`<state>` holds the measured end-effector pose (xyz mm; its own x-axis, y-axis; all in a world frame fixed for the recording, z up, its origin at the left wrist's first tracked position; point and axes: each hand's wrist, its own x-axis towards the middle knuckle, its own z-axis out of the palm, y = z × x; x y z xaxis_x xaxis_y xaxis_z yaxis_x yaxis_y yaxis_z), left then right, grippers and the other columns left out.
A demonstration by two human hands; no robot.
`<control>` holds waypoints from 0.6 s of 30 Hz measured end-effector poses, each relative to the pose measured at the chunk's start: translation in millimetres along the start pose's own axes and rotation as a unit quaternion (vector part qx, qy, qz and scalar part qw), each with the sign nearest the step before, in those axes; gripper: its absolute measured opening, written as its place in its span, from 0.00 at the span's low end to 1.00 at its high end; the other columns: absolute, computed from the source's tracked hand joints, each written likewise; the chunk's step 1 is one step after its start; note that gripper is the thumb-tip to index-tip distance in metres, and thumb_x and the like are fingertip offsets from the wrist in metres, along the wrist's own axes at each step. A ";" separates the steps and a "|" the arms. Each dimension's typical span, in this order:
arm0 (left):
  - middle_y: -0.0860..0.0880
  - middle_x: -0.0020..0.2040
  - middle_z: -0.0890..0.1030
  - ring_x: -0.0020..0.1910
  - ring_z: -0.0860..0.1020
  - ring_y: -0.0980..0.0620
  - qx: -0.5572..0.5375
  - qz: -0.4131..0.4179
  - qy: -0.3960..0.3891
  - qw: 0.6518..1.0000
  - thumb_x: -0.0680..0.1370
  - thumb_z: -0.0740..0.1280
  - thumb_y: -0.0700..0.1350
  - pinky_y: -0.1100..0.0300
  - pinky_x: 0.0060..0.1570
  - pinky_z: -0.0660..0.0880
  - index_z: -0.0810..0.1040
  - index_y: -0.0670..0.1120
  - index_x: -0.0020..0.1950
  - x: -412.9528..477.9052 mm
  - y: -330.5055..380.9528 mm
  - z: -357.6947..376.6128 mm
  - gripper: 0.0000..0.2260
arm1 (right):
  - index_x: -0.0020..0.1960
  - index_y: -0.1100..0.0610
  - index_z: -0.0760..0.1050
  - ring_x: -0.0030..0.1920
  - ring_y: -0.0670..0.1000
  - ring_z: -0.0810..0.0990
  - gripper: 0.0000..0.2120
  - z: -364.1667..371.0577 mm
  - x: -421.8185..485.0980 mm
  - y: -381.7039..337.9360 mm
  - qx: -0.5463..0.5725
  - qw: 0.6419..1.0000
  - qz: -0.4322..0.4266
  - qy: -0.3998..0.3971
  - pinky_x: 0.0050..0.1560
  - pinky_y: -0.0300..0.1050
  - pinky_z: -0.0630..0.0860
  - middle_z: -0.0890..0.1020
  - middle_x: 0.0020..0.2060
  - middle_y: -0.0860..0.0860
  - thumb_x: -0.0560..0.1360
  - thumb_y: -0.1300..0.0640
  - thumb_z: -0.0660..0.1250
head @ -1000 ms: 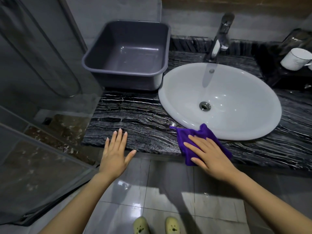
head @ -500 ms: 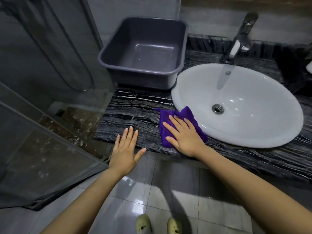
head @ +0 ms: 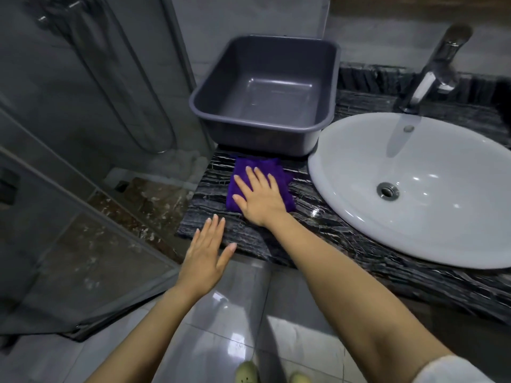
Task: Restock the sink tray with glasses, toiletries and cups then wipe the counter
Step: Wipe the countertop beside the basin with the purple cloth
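Observation:
A purple cloth lies flat on the black veined counter, just in front of the empty grey plastic tub. My right hand presses flat on the cloth, fingers spread and pointing toward the tub. My left hand is open with fingers together, its fingertips over the counter's front left corner, holding nothing. The white oval sink basin sits to the right of the cloth. No glasses, toiletries or cups are in view.
A chrome faucet stands behind the basin. The counter ends at its left edge beside a glass shower screen. Grey floor tiles and my shoes lie below.
My right hand has slid the cloth leftward and back along the counter, from the basin's front edge to just in front of the tub. The view has turned left; the mug has left view.

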<state>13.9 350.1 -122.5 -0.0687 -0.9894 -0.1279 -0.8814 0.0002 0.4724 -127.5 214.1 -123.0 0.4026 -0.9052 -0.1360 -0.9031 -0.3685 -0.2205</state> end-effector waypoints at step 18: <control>0.42 0.65 0.75 0.65 0.72 0.44 -0.108 -0.072 0.120 0.984 0.77 0.63 0.41 0.51 0.64 0.69 0.69 0.41 0.69 -1.8 3.8 -31.2 0.20 | 0.71 0.56 0.64 0.71 0.54 0.65 0.23 -31.3 -83.0 -25.5 0.103 0.993 -0.037 0.047 0.70 0.50 0.63 0.70 0.71 0.54 0.77 0.58 0.60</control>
<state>25.3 347.4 -93.3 0.1845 -0.9828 -0.0088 -0.7520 -0.1470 0.6425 -142.6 292.0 -75.8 0.4419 -0.8968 -0.0230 -0.8182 -0.3924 -0.4203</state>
